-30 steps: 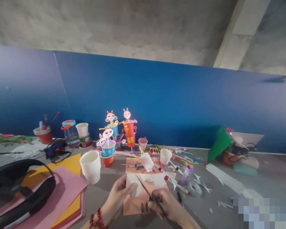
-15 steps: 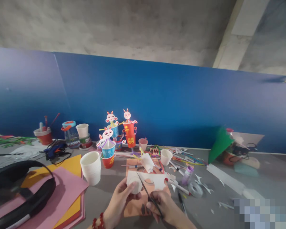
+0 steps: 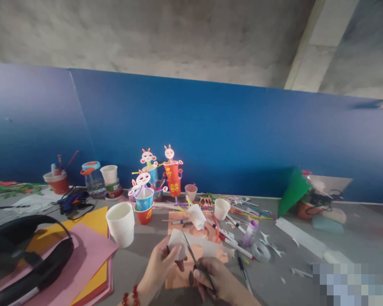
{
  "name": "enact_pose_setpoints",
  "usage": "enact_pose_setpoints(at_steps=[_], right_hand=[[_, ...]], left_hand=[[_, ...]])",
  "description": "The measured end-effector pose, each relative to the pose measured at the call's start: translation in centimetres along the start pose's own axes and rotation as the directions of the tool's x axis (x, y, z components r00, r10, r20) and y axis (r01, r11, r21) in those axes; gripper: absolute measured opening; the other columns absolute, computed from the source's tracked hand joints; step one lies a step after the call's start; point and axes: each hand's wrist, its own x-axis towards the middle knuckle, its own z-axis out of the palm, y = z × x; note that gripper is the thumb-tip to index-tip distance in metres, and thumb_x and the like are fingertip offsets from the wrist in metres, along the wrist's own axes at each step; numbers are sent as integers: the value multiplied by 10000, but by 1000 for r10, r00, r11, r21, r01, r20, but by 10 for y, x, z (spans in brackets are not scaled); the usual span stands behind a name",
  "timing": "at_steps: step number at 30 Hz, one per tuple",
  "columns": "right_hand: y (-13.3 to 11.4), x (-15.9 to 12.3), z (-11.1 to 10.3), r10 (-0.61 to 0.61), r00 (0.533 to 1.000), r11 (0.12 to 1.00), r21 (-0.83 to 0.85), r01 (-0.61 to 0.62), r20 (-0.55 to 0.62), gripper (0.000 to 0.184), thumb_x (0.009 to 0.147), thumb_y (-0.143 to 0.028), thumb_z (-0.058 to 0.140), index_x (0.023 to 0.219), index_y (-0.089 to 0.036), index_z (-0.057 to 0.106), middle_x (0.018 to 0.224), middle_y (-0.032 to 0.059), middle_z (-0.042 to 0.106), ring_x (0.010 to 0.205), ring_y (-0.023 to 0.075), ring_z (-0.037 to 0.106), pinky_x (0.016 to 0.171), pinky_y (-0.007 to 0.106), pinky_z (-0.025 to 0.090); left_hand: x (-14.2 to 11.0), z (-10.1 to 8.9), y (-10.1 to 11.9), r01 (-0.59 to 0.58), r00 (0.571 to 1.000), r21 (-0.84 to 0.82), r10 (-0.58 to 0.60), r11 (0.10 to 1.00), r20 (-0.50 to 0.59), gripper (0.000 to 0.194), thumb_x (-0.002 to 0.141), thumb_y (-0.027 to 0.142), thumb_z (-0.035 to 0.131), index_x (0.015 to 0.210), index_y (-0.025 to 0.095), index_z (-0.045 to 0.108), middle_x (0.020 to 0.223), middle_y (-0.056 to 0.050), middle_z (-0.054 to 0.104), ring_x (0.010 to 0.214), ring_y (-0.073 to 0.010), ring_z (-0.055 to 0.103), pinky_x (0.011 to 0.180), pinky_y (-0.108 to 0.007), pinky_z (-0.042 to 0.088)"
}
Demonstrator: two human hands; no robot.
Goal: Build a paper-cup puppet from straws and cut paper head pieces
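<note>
Paper — light, probably bendy, best held near its edge — pinched by left hand; right hand closed around scissors.

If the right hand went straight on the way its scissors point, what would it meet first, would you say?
Probably the white paper in the left hand, close by the blades of the scissors, though depth is unclear.

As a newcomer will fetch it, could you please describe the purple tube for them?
On the grey desk below the blue panel, look just right of the orange sheet. There, behind the tape roll, is the purple tube, short and thick, unlike the slim white markers beside it.
</note>
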Motion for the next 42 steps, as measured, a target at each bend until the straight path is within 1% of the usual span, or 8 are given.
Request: enact_pose_setpoints(at_steps=[4, 9, 14, 20, 22, 27, 34, 42], right_hand=[[-4, -1, 0, -38, 999, 999, -7, 38, 4, 577, 782, -751, 539, 759, -174, 538, 482, -52, 516, 351, 64, 349, 386, 190, 255], [1, 1, 1, -13, 1000, 1000, -20, 13, 2, 638, 723, -827, 521, 741, -189, 507, 472, -55, 481, 343, 64, 333, 359, 195, 240], [4, 1, 2, -3, 1000, 997, 76, 4, -19, 655, 697, -849, 530, 754, -196, 499, 515, -58, 469, 387, 70, 396, 368, 185, 260], [0, 3, -1, -33, 999, 999, -40, 33, -13, 677, 664, -871, 524, 703, -196, 501, 473, -51, 487, 355, 72, 369, 359, 198, 238], [3, 4, -3, -41, 999, 997, -72, 39, -23, 675, 690, -855, 516, 722, -182, 534, 474, -44, 497, 365, 81, 392, 364, 199, 229], [13, 2, -7, -115, 993, 987, -117, 110, -29, 595, 811, -738, 523, 769, -150, 604, 501, -35, 526, 423, 90, 453, 425, 196, 276], [20, 4, -8, -113, 993, 985, -134, 107, -36, 597, 791, -757, 531, 736, -165, 586, 491, -38, 514, 432, 103, 468, 426, 203, 262], [25, 5, -10, -91, 996, 982, -168, 86, -24, 525, 833, -679, 548, 779, -160, 610, 497, -42, 514, 434, 99, 463, 433, 201, 269]], left_hand=[[-1, 1, -2, 41, 998, -35, -39, 999, 39, 341, 756, 475, 751, 718, 151, 651, 606, -1, 635, 446, -119, 575, 455, -219, 459], [1, 0, -7, 79, 996, -85, -76, 993, 43, 366, 744, 506, 751, 749, 154, 653, 577, -12, 648, 450, -134, 575, 417, -225, 463], [3, -2, -13, 95, 994, -111, -89, 989, 64, 370, 755, 508, 746, 774, 149, 657, 583, -22, 672, 429, -120, 573, 426, -218, 469], [3, -3, -15, 86, 993, -103, -77, 991, 89, 369, 760, 509, 742, 770, 151, 652, 581, -22, 675, 428, -121, 583, 420, -212, 462], [3, -4, -15, 85, 993, -87, -76, 993, 95, 388, 756, 526, 737, 745, 152, 636, 571, -17, 672, 416, -121, 585, 418, -213, 462], [4, -4, -15, 91, 993, -77, -85, 993, 85, 423, 744, 553, 734, 728, 150, 606, 563, -9, 676, 387, -110, 578, 407, -201, 434], [1, -4, -15, 106, 992, -111, -98, 988, 76, 382, 758, 512, 739, 761, 148, 623, 558, -10, 666, 425, -121, 578, 414, -207, 443], [2, -4, -13, 113, 990, -123, -102, 986, 93, 375, 760, 506, 738, 766, 146, 631, 548, -12, 659, 414, -117, 558, 404, -210, 445]])
